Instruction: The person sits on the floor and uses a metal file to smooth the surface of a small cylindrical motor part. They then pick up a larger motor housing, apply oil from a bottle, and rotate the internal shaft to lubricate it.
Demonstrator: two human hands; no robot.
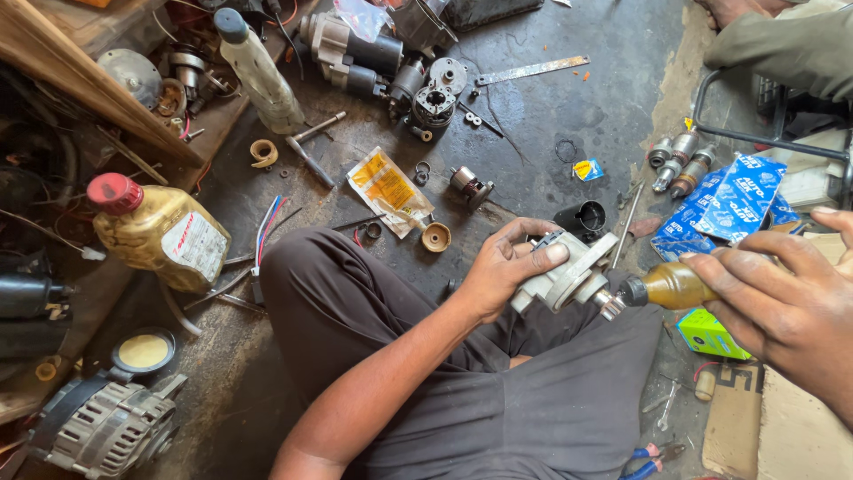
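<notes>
1. The left hand (502, 271) is bare, with no glove, ring or watch; the forearm behind it is uncovered up to the lower picture edge.
2. The right hand (782, 307) is likewise bare, its fingers (737, 267) unadorned, no sleeve showing at the wrist.
3. The legs wear dark grey, loosely creased cloth trousers (498, 400).

Repair workshop: alternator (107, 425), starter motors (355, 55), oily floor (569, 107)

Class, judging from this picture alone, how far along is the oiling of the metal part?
Done: the part is off and stripped, with other pieces strewn on the floor. In hand: the left hand steadies it while the right hand points a small oil bottle at its shaft. Left: refitting; nothing looks reassembled.
</notes>
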